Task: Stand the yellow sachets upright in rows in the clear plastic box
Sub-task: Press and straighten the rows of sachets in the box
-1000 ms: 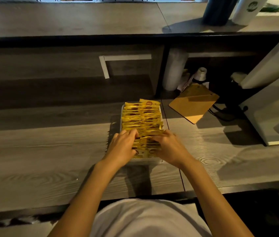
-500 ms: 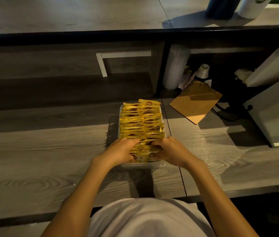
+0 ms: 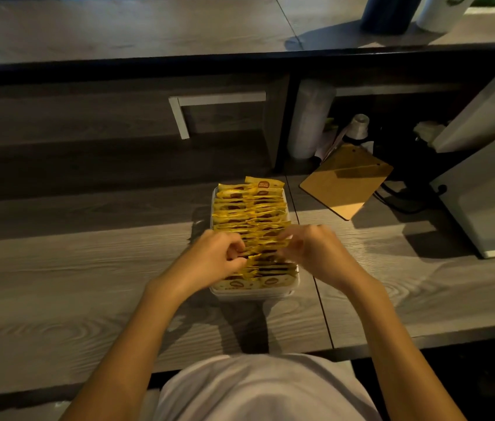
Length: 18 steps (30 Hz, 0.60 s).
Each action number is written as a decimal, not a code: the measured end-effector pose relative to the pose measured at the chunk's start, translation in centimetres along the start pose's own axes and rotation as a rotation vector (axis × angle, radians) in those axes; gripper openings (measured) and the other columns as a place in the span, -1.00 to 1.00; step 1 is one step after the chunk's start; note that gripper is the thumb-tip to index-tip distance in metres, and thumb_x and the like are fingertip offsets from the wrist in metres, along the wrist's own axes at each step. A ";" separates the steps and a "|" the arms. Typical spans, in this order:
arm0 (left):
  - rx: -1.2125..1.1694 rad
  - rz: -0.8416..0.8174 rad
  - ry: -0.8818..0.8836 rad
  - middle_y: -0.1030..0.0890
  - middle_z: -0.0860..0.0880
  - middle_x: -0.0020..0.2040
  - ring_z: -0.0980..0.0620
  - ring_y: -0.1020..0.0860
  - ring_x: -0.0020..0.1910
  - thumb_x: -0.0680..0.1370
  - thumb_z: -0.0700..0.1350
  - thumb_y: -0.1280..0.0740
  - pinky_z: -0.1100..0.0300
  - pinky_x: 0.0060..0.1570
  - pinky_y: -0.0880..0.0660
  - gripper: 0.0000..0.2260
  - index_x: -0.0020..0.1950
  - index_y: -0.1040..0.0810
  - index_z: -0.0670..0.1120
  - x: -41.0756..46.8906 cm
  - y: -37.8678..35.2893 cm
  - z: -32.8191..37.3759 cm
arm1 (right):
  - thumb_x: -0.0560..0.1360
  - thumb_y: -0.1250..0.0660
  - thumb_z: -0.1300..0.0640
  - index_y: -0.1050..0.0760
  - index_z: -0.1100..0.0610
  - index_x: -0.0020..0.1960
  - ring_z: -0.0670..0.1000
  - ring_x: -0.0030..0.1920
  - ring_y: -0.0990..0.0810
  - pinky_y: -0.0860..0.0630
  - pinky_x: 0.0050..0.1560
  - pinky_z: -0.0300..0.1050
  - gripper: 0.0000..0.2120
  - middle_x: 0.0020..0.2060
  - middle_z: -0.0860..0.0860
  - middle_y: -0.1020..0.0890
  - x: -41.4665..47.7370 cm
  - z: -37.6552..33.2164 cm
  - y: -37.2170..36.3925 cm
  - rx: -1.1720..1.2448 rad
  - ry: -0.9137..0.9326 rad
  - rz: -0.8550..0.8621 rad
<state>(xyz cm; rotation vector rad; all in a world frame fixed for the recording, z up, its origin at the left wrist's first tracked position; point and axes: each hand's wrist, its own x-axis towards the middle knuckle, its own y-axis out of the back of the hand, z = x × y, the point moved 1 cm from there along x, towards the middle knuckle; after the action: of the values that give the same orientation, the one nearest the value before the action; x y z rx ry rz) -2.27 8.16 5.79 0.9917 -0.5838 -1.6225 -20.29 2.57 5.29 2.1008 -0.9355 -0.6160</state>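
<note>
Head: one box (image 3: 252, 294), sachets (image 3: 249, 208), left hand (image 3: 219, 262), right hand (image 3: 319, 256)

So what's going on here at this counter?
A person is tidying yellow sachets in a clear plastic box on a wooden counter. The left hand and right hand each pinch sachet tops over the near half of the box, apparently straightening them. The box already looks nearly full, with sachets standing in what look like two rows. A brown clipboard lies to the right.
</note>
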 end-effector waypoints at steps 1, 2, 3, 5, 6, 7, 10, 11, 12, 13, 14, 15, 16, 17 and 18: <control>0.036 0.064 -0.013 -0.55 0.03 0.12 0.17 -0.48 0.03 0.52 -0.10 -0.33 0.31 0.02 -0.45 -0.77 0.17 -0.52 -0.04 0.1 0.4 0.1 | 0.50 -0.32 0.19 -0.54 0.13 0.16 -0.08 -0.07 -0.57 -0.49 -0.11 -0.31 -0.76 -0.01 0.05 -0.64 0.2 0.1 0.3 -0.046 0.005 0.066; 0.079 0.106 -0.014 -0.52 0.04 0.14 0.15 -0.47 0.09 0.52 -0.10 -0.33 0.28 0.07 -0.44 -0.77 0.17 -0.51 -0.03 0.2 0.7 0.0 | 0.49 -0.33 0.20 -0.54 0.13 0.17 -0.04 -0.03 -0.57 -0.48 -0.08 -0.27 -0.75 0.02 0.05 -0.62 0.5 0.2 0.5 -0.097 0.013 0.092; 0.117 0.120 -0.009 -0.49 0.06 0.18 0.12 -0.45 0.16 0.52 -0.11 -0.33 0.24 0.12 -0.41 -0.75 0.19 -0.48 -0.02 0.4 0.8 -0.1 | 0.48 -0.34 0.20 -0.53 0.11 0.19 -0.02 0.04 -0.56 -0.46 -0.04 -0.26 -0.73 0.08 0.04 -0.59 0.7 0.2 0.4 -0.135 0.023 0.079; 0.162 0.088 0.001 -0.45 0.06 0.25 0.09 -0.41 0.25 0.51 -0.14 -0.33 0.20 0.18 -0.38 -0.68 0.25 -0.43 0.00 0.7 0.4 -0.4 | 0.48 -0.35 0.20 -0.49 0.10 0.24 -0.01 0.16 -0.51 -0.42 0.05 -0.28 -0.66 0.19 0.01 -0.52 1.0 0.3 0.0 -0.166 0.030 -0.010; 0.169 0.071 0.003 -0.44 0.06 0.27 0.08 -0.41 0.28 0.51 -0.15 -0.34 0.19 0.19 -0.38 -0.64 0.29 -0.41 0.00 0.9 0.1 -0.7 | 0.48 -0.35 0.20 -0.47 0.10 0.27 -0.01 0.20 -0.50 -0.41 0.08 -0.29 -0.64 0.22 0.01 -0.50 1.1 0.2 -0.2 -0.168 0.031 -0.042; 0.166 0.062 0.005 -0.43 0.06 0.30 0.07 -0.40 0.29 0.51 -0.16 -0.33 0.17 0.21 -0.38 -0.61 0.32 -0.38 0.00 1.0 -0.3 -0.9 | 0.48 -0.34 0.20 -0.46 0.09 0.29 -0.01 0.21 -0.50 -0.42 0.11 -0.28 -0.62 0.25 0.01 -0.49 1.2 0.3 -0.5 -0.172 0.028 -0.057; 0.138 0.066 0.032 -0.44 0.02 0.34 0.03 -0.43 0.30 0.52 -0.19 -0.32 0.10 0.26 -0.43 -0.58 0.36 -0.37 0.00 1.2 -1.2 -1.5 | 0.51 -0.30 0.22 -0.43 0.08 0.30 0.03 0.20 -0.52 -0.51 0.16 -0.15 -0.63 0.24 0.03 -0.52 1.6 0.4 -1.1 -0.213 -0.024 -0.088; 0.129 0.065 0.043 -0.46 0.01 0.34 0.02 -0.45 0.29 0.52 -0.18 -0.33 0.07 0.25 -0.44 -0.58 0.37 -0.38 -0.01 1.3 -1.4 -1.7 | 0.52 -0.28 0.23 -0.43 0.08 0.30 0.04 0.18 -0.54 -0.53 0.15 -0.13 -0.64 0.21 0.04 -0.54 1.7 0.5 -1.3 -0.217 -0.040 -0.103; 0.120 0.057 0.053 -0.48 0.00 0.32 0.01 -0.47 0.28 0.52 -0.17 -0.33 0.05 0.24 -0.45 -0.58 0.37 -0.39 -0.01 1.4 -1.5 -1.8 | 0.53 -0.26 0.23 -0.44 0.07 0.29 0.04 0.16 -0.56 -0.54 0.15 -0.11 -0.66 0.19 0.04 -0.57 1.8 0.6 -1.6 -0.213 -0.048 -0.115; 0.110 0.046 0.058 -0.50 -0.01 0.30 0.00 -0.48 0.26 0.52 -0.16 -0.33 0.03 0.23 -0.47 -0.59 0.36 -0.40 0.00 1.5 -1.6 -1.9 | 0.53 -0.25 0.23 -0.44 0.06 0.28 0.04 0.15 -0.57 -0.55 0.14 -0.10 -0.67 0.17 0.05 -0.59 1.8 0.6 -1.8 -0.209 -0.048 -0.124; 0.100 0.032 0.064 -0.52 -0.02 0.28 0.00 -0.50 0.24 0.52 -0.15 -0.33 0.02 0.21 -0.48 -0.60 0.35 -0.42 0.01 1.6 -1.7 -2.1 | 0.54 -0.23 0.23 -0.45 0.06 0.27 0.04 0.15 -0.57 -0.55 0.14 -0.08 -0.68 0.15 0.05 -0.60 1.9 0.7 -1.9 -0.206 -0.041 -0.126; 0.087 0.019 0.065 -0.54 -0.02 0.25 0.00 -0.52 0.22 0.53 -0.15 -0.32 0.02 0.19 -0.49 -0.63 0.33 -0.44 0.02 1.7 -1.7 -2.2 | 0.55 -0.22 0.23 -0.46 0.06 0.26 0.05 0.14 -0.58 -0.56 0.14 -0.06 -0.69 0.14 0.05 -0.60 2.0 0.7 -2.1 -0.200 -0.036 -0.126; 0.074 0.005 0.067 -0.56 -0.02 0.22 -0.01 -0.53 0.20 0.53 -0.16 -0.31 0.00 0.18 -0.49 -0.66 0.30 -0.47 0.04 1.8 -1.8 -2.3 | 0.55 -0.20 0.23 -0.46 0.06 0.26 0.05 0.14 -0.58 -0.56 0.13 -0.04 -0.70 0.14 0.06 -0.61 2.0 0.7 -2.2 -0.191 -0.031 -0.125; 0.072 -0.004 0.065 -0.57 -0.02 0.20 -0.04 -0.52 0.20 0.54 -0.16 -0.29 -0.02 0.19 -0.48 -0.69 0.27 -0.49 0.05 1.9 -1.9 -2.4 | 0.56 -0.19 0.23 -0.47 0.07 0.25 0.06 0.13 -0.58 -0.56 0.13 -0.03 -0.71 0.13 0.06 -0.61 2.0 0.6 -2.2 -0.182 -0.029 -0.126; 0.084 -0.010 0.064 -0.57 -0.01 0.19 -0.07 -0.49 0.22 0.55 -0.16 -0.27 -0.04 0.22 -0.45 -0.72 0.25 -0.50 0.07 1.9 -1.9 -2.4 | 0.57 -0.18 0.23 -0.48 0.08 0.24 0.06 0.12 -0.58 -0.56 0.12 -0.03 -0.72 0.12 0.07 -0.61 2.0 0.6 -2.2 -0.174 -0.027 -0.129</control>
<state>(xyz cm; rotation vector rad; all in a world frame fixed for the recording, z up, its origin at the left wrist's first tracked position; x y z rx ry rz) -1.37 7.17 2.46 1.1055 -0.6082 -1.5798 -18.49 1.74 2.95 2.0111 -0.7372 -0.7657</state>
